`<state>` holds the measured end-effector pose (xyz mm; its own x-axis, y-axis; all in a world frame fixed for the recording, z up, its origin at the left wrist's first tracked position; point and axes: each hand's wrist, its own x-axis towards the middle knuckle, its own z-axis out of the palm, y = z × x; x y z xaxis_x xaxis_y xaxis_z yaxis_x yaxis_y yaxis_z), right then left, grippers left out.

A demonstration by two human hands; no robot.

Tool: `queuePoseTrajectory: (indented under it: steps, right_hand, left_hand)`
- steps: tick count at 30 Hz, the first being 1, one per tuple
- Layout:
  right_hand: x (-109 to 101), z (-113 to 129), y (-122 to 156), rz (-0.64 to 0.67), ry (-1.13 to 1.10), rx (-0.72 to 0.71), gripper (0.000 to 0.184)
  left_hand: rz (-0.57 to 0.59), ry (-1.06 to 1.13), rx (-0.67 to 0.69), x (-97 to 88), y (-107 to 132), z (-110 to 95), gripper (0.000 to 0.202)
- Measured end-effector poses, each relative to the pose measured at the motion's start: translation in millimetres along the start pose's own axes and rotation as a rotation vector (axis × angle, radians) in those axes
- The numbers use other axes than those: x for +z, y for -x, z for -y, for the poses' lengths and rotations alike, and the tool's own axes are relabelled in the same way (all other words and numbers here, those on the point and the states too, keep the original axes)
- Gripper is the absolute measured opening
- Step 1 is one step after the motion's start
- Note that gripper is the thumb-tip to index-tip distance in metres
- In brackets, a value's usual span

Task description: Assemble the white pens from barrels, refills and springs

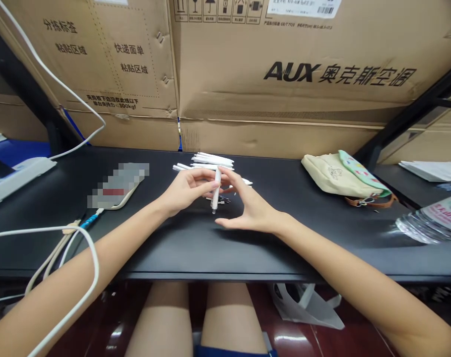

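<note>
1. White plastic pen [216,191]: stood upright above the black desk [270,248]; light, stiff, slim; best taken by the barrel.
2. Left hand [184,191]: narrow grip, holding the pen's upper end.
3. Right hand [249,206]: wide grip, beside the pen.

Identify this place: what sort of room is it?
Probably a stockroom work desk: large AUX air-conditioner cartons behind a black tabletop, with loose white pens and a white power strip.
</note>
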<state>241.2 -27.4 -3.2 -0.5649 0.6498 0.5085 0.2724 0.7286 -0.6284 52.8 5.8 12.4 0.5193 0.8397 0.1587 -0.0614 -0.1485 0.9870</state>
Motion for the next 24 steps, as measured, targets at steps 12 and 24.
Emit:
queuePoseTrajectory:
  steps: [12, 24]
  right_hand:
    - [9.1, -1.8, 3.3, -0.024, 0.198, 0.003, 0.099]
    - [10.6, -2.5, 3.2, -0.049, 0.231, -0.023, 0.092]
  left_hand:
    - [-0.01, 0.023, -0.017, 0.4, -1.8, 4.1, 0.034]
    - [-0.005, 0.042, -0.032, 1.4, -1.1, 3.9, 0.036]
